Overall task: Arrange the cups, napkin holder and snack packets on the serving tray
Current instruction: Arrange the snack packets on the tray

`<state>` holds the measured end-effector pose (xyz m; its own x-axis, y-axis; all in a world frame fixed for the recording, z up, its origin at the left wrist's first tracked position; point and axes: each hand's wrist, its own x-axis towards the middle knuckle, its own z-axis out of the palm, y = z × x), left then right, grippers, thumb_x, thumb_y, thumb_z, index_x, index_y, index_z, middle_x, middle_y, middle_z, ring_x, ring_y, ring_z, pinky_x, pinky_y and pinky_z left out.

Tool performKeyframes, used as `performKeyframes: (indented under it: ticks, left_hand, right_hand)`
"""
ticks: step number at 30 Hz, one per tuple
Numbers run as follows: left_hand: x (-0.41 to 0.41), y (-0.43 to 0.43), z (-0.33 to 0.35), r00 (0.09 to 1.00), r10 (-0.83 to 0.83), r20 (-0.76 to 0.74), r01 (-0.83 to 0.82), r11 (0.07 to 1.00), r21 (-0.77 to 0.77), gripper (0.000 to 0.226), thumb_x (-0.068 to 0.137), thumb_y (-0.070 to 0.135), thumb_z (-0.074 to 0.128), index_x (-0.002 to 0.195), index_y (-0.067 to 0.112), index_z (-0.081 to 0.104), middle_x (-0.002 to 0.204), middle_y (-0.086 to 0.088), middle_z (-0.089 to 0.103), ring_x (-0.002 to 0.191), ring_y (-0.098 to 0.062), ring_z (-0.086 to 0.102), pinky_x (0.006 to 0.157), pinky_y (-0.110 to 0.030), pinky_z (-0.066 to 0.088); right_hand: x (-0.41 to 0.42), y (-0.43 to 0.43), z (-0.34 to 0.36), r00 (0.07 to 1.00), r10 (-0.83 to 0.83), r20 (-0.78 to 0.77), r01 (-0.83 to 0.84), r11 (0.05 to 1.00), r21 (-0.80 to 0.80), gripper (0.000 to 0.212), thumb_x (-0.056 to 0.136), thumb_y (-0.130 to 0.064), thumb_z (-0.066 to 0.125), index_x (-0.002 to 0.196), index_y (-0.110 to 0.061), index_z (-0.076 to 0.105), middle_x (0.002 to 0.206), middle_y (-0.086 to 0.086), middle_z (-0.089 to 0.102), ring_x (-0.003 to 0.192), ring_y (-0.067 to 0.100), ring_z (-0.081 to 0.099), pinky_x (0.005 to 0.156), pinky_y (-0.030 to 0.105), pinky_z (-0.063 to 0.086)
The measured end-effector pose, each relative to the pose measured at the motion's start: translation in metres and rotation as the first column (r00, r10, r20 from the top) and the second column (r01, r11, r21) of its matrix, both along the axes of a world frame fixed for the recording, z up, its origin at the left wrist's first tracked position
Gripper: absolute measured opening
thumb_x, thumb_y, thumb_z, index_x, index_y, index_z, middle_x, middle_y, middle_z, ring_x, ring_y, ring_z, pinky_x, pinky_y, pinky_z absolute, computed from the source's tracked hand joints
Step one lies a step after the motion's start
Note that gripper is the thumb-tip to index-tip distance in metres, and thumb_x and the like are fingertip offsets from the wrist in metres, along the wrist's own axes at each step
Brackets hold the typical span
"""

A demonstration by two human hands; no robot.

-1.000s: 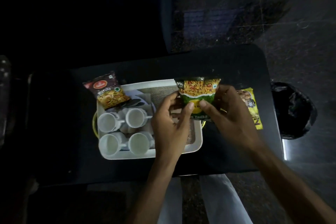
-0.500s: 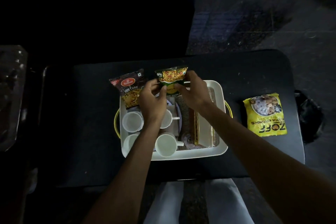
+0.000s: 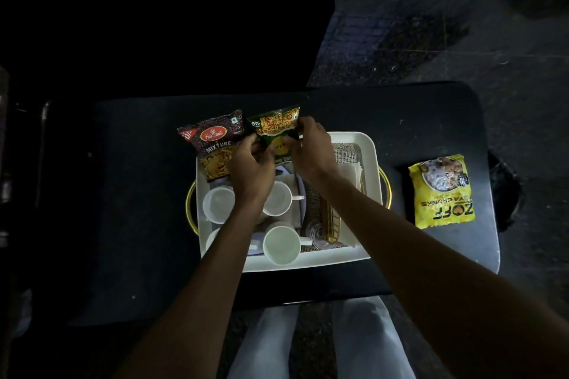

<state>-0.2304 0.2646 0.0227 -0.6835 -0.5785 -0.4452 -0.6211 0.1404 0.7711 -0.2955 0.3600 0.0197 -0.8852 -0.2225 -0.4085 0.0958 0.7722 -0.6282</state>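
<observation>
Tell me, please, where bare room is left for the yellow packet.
On the tray, only the mat's far right corner, beyond the napkin holder, is bare. The cups fill its left half; the Haldiram's packet and green packet crowd the far edge. The table left of it is open.

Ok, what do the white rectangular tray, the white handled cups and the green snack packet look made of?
White rectangular tray: probably moulded plastic or melamine, smooth matt rim, rounded corners. White handled cups: ceramic or plastic, plain smooth walls; the dim light leaves it open. Green snack packet: thin printed plastic film, glossy, with a crimped top seal.
</observation>
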Motion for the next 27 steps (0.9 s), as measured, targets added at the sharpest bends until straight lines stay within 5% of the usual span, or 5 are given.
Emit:
performKeyframes:
  ticks: [10, 17, 20, 22, 27]
  left_hand:
    - [0.008, 0.010, 0.005, 0.999, -0.012, -0.035, 0.012, 1.000, 0.006, 0.035, 0.098, 0.011, 0.061, 0.132, 0.007, 0.062, 0.123, -0.010, 0.071, 0.114, -0.022, 0.067, 0.097, -0.033, 0.054]
    - [0.016, 0.029, 0.026, 0.995, 0.065, -0.078, -0.063, 0.998, 0.025, 0.044, 0.101, 0.015, 0.058, 0.143, 0.006, 0.052, 0.139, -0.010, 0.062, 0.127, -0.015, 0.059, 0.084, 0.001, 0.045]
    - [0.021, 0.054, 0.045, 0.991, -0.005, -0.135, -0.004, 0.997, -0.074, 0.045, 0.102, 0.022, 0.056, 0.146, 0.012, 0.050, 0.135, 0.001, 0.065, 0.124, -0.005, 0.059, 0.098, -0.015, 0.047]
    - [0.022, 0.075, 0.056, 0.981, -0.083, -0.173, 0.056, 0.987, -0.154, 0.045, 0.102, 0.025, 0.055, 0.146, 0.015, 0.051, 0.118, 0.016, 0.065, 0.101, 0.013, 0.057, 0.087, -0.013, 0.047]
    - [0.020, 0.143, 0.074, 0.922, -0.313, -0.228, 0.256, 0.934, -0.248, 0.043, 0.101, 0.018, 0.057, 0.143, 0.009, 0.054, 0.145, -0.007, 0.059, 0.135, -0.018, 0.054, 0.113, -0.030, 0.041]
  right_hand:
    - [0.005, 0.007, 0.000, 1.000, -0.014, 0.000, 0.014, 1.000, -0.019, 0.038, 0.093, -0.020, 0.062, 0.125, -0.004, 0.051, 0.122, 0.015, 0.058, 0.108, 0.027, 0.056, 0.087, 0.034, 0.048]
    - [0.006, 0.038, 0.029, 0.990, -0.056, -0.127, 0.042, 0.993, -0.109, 0.049, 0.095, -0.027, 0.061, 0.136, -0.005, 0.045, 0.131, 0.013, 0.054, 0.115, 0.022, 0.056, 0.088, 0.022, 0.042]
    - [0.013, 0.071, 0.047, 0.962, -0.088, -0.259, 0.062, 0.993, -0.105, 0.049, 0.097, -0.030, 0.058, 0.137, -0.006, 0.046, 0.132, 0.012, 0.054, 0.120, 0.021, 0.053, 0.091, 0.019, 0.038]
    - [0.021, 0.099, 0.054, 0.939, -0.130, -0.318, 0.107, 0.990, -0.087, 0.049, 0.098, -0.030, 0.056, 0.138, -0.006, 0.046, 0.136, 0.012, 0.051, 0.127, 0.023, 0.047, 0.098, 0.018, 0.034]
    - [0.041, 0.172, 0.051, 0.937, -0.161, -0.310, 0.199, 0.976, 0.094, 0.064, 0.098, -0.041, 0.051, 0.148, -0.006, 0.032, 0.157, 0.012, 0.028, 0.149, 0.026, 0.018, 0.120, 0.041, 0.026]
